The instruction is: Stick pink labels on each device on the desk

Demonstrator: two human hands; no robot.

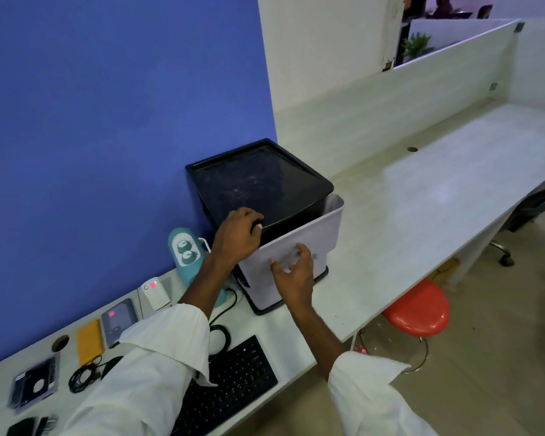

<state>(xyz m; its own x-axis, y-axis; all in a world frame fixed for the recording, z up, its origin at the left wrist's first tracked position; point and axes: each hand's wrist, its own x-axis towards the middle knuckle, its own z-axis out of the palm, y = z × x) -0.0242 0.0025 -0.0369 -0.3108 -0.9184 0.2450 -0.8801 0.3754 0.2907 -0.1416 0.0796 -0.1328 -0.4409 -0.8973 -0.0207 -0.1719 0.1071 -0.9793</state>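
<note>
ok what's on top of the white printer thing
A black lid covers the white device; the left hand grips its front edge. Whatever lies under the lid is hidden.

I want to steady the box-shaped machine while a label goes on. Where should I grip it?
Best guess: the black top at its near-left corner, coming from the front. Its rim seems to overhang the pale body, giving curled fingers a lip, as the left hand shows; the body's front is flat.

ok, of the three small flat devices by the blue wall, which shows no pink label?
The yellow one; the grey one and the white one each show a pink sticker.
</note>
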